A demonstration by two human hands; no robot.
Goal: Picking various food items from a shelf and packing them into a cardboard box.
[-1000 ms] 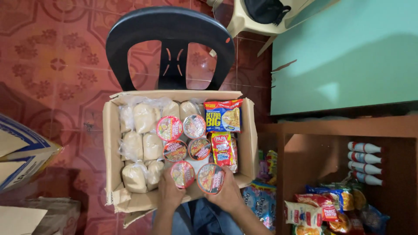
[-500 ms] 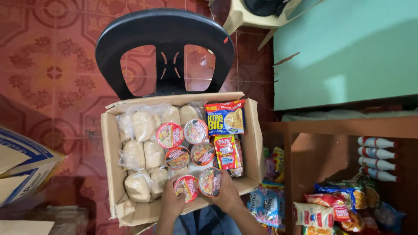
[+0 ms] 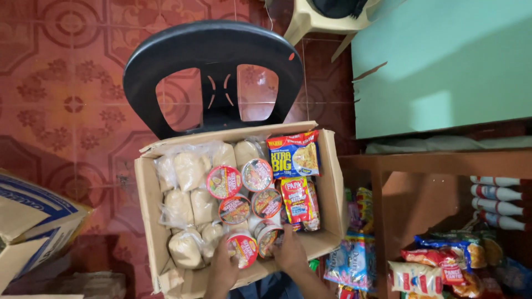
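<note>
Two noodle cups are under the hands right now, at the near edge of the cardboard box [image 3: 145, 210]. The left hand [image 3: 221, 272] has its fingers wrapped around the left noodle cup [image 3: 243, 247], and the right hand [image 3: 290, 256] cups the right noodle cup [image 3: 268, 238] from its near right side, so both grips look closed on the cups, though the fingertips are partly hidden.

My judgement: these cups are light, thin-walled and a bit crushable, with slick printed lids, so they want a gentle hold around the rim or upper wall, not a squeeze at the middle. Both lean, with their round lids facing up and tipped toward the near side; the long axis of each runs from lid down into the box.

Four more cups [image 3: 224, 181] sit upright in two rows just beyond them. To the left lie clear bags of pale grain or sugar [image 3: 189, 170], soft and heavy-looking. To the right lie flat noodle packets [image 3: 294, 156], one blue and yellow, others red. The box rests on a black plastic chair [image 3: 213, 52]. Far right, a wooden shelf [image 3: 438, 163] holds snack packs.
</note>
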